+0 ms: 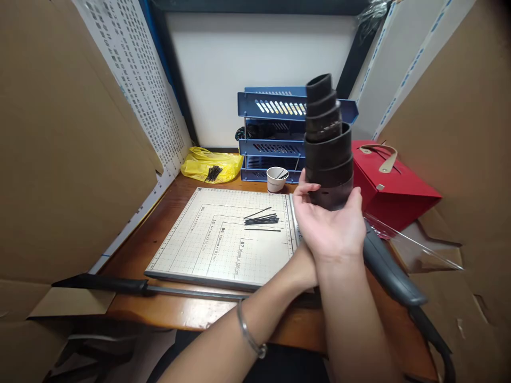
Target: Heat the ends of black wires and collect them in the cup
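Note:
In the head view, my right hand (pixel 333 229) is wrapped round the base of a black stepped, ringed tube (pixel 329 154). The tube stands upright, narrowing in tiers to an open, slanted top. My left hand (pixel 306 268) passes behind my right wrist, so its fingers are hidden, and I cannot tell whether they hold anything. A metal bangle circles my left wrist. Close to my right wrist is a dark grey handle (pixel 393 266) with a black cable. Left of my hands, thin black strips (pixel 261 219) lie on a cream gridded paper trimmer board (pixel 207 239).
The trimmer's arm with its black handle (pixel 107 283) runs along the board's front. Behind stand a paper cup (pixel 275 183) holding strips, a yellow plastic bag (pixel 195 165) with black strips, and a blue tray rack (pixel 271 146). A red bag (pixel 399 186) and cardboard sides flank the desk.

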{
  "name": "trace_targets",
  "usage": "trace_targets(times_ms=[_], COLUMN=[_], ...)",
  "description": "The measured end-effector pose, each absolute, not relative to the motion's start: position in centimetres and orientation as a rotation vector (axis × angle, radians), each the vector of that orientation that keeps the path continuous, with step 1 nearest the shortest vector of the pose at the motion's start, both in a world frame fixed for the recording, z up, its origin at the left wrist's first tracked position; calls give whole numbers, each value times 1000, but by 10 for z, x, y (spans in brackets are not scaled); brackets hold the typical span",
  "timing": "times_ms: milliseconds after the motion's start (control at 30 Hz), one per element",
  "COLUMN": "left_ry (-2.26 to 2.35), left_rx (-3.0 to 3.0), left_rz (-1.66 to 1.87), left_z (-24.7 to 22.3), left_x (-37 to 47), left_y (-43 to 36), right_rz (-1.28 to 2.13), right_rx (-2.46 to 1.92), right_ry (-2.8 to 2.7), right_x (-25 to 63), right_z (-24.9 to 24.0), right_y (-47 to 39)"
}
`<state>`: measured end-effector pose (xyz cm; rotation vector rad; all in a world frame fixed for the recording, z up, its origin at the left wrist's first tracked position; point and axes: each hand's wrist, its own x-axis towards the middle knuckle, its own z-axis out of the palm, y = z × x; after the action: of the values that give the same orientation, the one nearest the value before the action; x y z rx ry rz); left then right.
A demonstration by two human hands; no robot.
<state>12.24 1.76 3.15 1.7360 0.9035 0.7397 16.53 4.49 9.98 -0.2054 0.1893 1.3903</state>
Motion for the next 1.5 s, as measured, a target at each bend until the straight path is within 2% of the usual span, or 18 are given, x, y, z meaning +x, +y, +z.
trace_targets(times_ms=[100,267,367,633,1067,1233,1400,1500], left_ry=[934,1395,1457,1485,1777,1796,1770,1759], left_rx=[1786,2027,2168,2306,2175,2141,2094,2070], left_rz=[770,852,729,541,644,713,689,617], left_z=[25,21,21,19,9,7,11,14], left_x=[80,4,-19,-5,23,25,20,16], left_y=[12,36,59,74,-7,-10,-6,-2], right_rz=[1392,1349,1345,1373,1340,1301,1460,1184], right_rx=[-181,-130,-146,-125,-258,-422,-786,-1274], right_ry=[212,220,258,371,245,-54,-621,-1063], right_x=[179,200,207,217,223,214,196,189], right_z=[93,78,72,63,53,48,40,36], right_y=[48,55,59,65,66,58,27,4])
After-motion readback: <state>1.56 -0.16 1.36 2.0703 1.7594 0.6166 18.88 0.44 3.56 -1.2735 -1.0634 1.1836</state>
